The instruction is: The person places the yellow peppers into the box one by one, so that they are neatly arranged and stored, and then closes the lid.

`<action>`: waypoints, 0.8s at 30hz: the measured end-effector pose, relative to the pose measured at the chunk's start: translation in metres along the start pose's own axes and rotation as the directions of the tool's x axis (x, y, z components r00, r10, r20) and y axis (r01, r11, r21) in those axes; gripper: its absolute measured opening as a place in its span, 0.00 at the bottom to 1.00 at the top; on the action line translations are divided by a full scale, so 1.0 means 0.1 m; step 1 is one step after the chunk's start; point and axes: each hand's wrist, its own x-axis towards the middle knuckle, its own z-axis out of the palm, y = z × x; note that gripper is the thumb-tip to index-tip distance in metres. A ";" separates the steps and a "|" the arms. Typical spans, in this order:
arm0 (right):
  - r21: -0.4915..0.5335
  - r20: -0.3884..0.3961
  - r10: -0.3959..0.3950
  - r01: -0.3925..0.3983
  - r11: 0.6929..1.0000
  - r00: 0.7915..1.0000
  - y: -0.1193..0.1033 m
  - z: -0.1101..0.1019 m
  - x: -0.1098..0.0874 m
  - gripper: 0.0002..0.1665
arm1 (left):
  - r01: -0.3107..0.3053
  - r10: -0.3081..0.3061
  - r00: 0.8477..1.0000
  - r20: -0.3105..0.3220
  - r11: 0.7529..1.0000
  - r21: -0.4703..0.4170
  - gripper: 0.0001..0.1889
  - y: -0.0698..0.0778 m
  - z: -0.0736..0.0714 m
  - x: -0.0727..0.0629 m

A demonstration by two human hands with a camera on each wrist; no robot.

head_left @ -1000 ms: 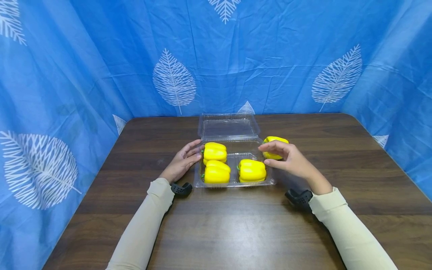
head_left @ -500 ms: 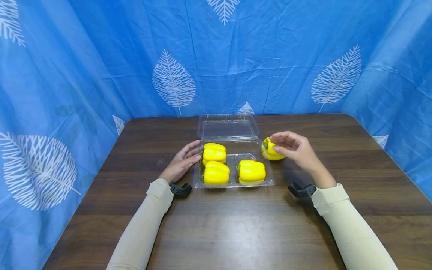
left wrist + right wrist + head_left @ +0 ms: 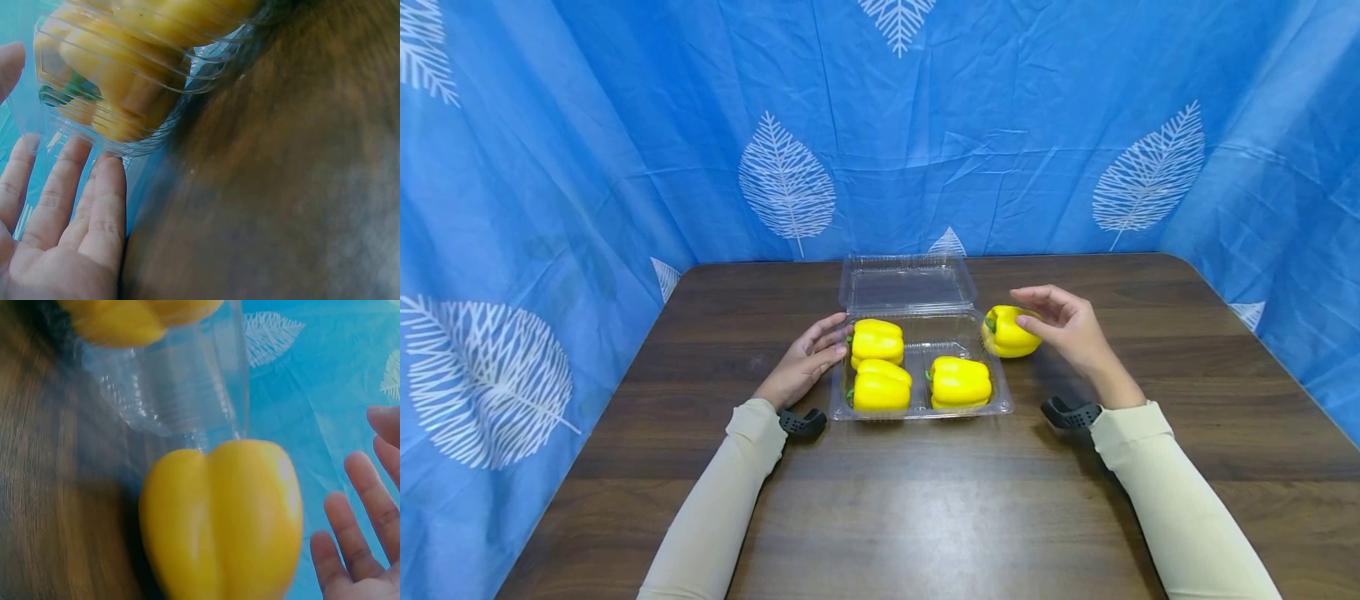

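A clear plastic clamshell container [image 3: 921, 408] lies with its lid folded back, holding three yellow bell peppers, two in the left half and one bell pepper [image 3: 960, 382] at the front right. My left hand [image 3: 802, 361] rests with straight fingers against the container's left wall; in the left wrist view the fingertips [image 3: 111, 164] touch the ribbed plastic. Another yellow bell pepper [image 3: 1009, 333] sits on the table just right of the container, green stem facing left. Around it hovers my right hand [image 3: 1067, 329], fingers spread; the right wrist view shows them apart from the pepper [image 3: 222, 519].
The container's lid [image 3: 907, 283] lies flat toward the table's back edge. A brown wooden table [image 3: 925, 508] carries everything. Blue curtains [image 3: 1030, 125] with white leaf prints hang behind it and at both sides. Each wrist wears a black band [image 3: 802, 423].
My right hand has moved right from the container's edge to around the loose bell pepper. That pepper has turned, its stem end now more visible. The left hand has stayed in place.
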 end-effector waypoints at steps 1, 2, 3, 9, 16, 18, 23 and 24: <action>-0.023 -0.006 0.005 -0.005 1.000 1.000 0.02 0.00 0.01 0.20 | 0.002 -0.002 1.000 -0.001 1.000 0.001 0.37 0.00 0.00 0.00; -0.041 -0.013 0.011 -0.012 0.999 1.000 0.03 -0.01 0.01 0.20 | 0.004 -0.004 1.000 -0.003 1.000 0.004 0.37 0.00 0.00 0.00; -0.055 -0.019 0.019 -0.020 0.998 1.000 0.05 -0.01 0.02 0.21 | 0.006 -0.006 1.000 -0.004 1.000 0.004 0.37 0.00 0.00 0.00; -0.068 -0.024 0.100 -0.101 0.993 0.995 0.15 -0.05 0.03 0.22 | 0.016 -0.016 1.000 -0.011 1.000 0.004 0.37 0.01 0.01 0.00; -0.129 0.008 0.230 -0.227 0.965 0.973 0.20 -0.08 0.00 0.26 | 0.014 -0.014 1.000 -0.006 1.000 -0.001 0.37 0.01 0.01 0.00; -0.163 0.026 0.263 -0.255 0.953 0.964 0.21 -0.10 0.00 0.30 | 0.011 -0.011 1.000 -0.001 1.000 -0.003 0.37 0.01 0.01 0.00; -0.197 0.070 0.324 -0.305 0.932 0.943 0.24 -0.11 0.00 0.38 | 0.010 -0.010 1.000 0.001 1.000 -0.006 0.37 0.01 0.01 0.00; -0.194 0.078 0.330 -0.310 0.931 0.941 0.25 -0.12 -0.01 0.39 | 0.011 -0.011 1.000 0.000 1.000 -0.005 0.37 0.01 0.01 0.00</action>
